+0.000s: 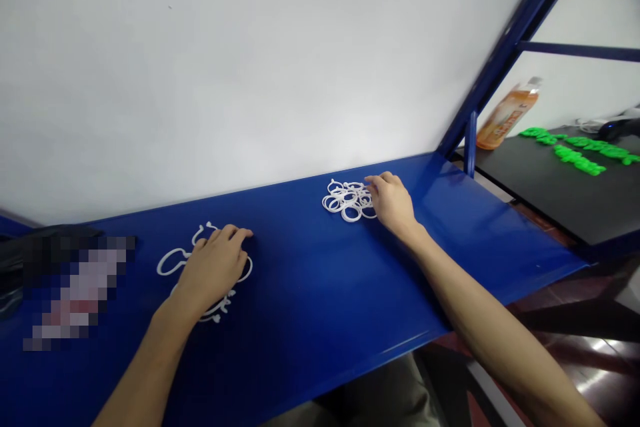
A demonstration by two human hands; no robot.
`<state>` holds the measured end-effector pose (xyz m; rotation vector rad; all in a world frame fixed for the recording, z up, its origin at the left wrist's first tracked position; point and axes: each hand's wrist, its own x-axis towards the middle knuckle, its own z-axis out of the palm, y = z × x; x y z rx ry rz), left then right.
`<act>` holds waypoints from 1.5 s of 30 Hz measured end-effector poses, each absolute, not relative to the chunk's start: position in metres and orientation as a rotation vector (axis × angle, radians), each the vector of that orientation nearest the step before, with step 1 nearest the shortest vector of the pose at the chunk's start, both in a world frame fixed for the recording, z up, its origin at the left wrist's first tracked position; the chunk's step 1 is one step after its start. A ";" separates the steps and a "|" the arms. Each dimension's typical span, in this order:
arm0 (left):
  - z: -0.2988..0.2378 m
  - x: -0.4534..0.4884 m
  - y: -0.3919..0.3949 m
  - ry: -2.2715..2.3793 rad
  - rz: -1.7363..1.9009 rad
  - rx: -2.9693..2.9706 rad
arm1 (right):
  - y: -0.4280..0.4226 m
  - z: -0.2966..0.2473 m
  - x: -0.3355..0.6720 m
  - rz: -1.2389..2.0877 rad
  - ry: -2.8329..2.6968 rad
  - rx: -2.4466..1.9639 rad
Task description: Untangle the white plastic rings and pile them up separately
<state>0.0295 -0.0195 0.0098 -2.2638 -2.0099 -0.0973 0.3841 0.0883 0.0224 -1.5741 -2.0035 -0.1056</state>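
Note:
On the blue shelf point(310, 293) lies a large white outline piece point(170, 260), thin and looped. My left hand point(213, 267) rests flat on top of it, fingers slightly curled and pressing down, hiding its middle. Further right lies a pile of small white plastic rings point(345, 200). My right hand point(393, 203) reaches to the pile's right side, fingertips touching the rings, fingers bent and together in a pinch. Whether a ring is between them is hidden.
A white wall stands right behind the shelf. A blue frame post point(510, 47) rises at the right. Beyond it a black table point(540, 187) carries an orange bottle point(507, 113) and green plastic pieces point(580, 150). A dark object point(45, 247) sits far left.

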 end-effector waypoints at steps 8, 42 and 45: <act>0.024 0.012 -0.014 -2.262 -0.555 -2.431 | 0.090 0.020 0.385 -0.078 -2.046 -1.574; 0.021 0.100 -0.036 -2.203 -1.364 -2.618 | 0.009 0.004 0.306 1.626 -1.659 -0.771; 0.023 0.100 -0.036 -2.054 -1.366 -2.570 | 0.008 0.006 0.307 1.644 -1.671 -0.775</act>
